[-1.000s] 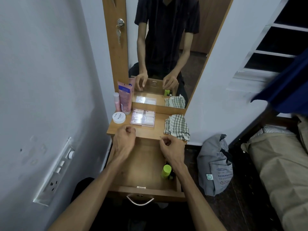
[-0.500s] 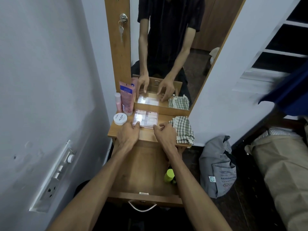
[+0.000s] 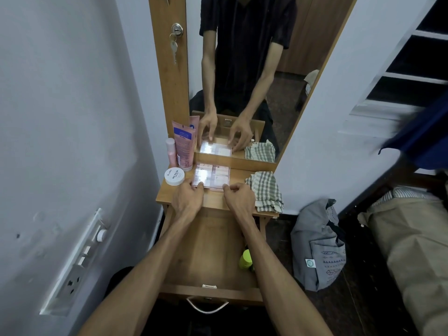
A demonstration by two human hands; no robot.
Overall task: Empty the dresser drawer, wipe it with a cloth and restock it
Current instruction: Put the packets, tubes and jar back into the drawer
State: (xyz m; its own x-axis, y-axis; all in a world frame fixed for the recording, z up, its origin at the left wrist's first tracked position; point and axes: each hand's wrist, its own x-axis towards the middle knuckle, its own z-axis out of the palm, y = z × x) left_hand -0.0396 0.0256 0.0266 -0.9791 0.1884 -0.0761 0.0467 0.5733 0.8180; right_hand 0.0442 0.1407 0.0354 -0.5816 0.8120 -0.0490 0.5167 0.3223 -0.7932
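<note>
The wooden dresser drawer (image 3: 211,291) is pulled out below the dresser top (image 3: 167,195), with a green-capped bottle (image 3: 245,258) lying at its right side. On the top lies a clear flat plastic case (image 3: 212,175) of small pink and white items. My left hand (image 3: 188,198) pinches the case's near left corner. My right hand (image 3: 238,198) pinches its near right corner. A checked green-and-white cloth (image 3: 265,190) lies folded at the top's right end. A white round jar (image 3: 174,176), a pink tube (image 3: 183,146) and a small pink bottle (image 3: 171,151) stand at the left.
A mirror (image 3: 244,76) rises behind the dresser top, with a key (image 3: 174,48) hanging in its wooden frame. A socket panel (image 3: 80,260) is on the left wall. A grey bag (image 3: 317,246) sits on the floor at the right, beside a beige bundle (image 3: 412,251).
Both hands rose from above the open drawer to the dresser top and took hold of the clear case's near corners. The view shifted slightly upward.
</note>
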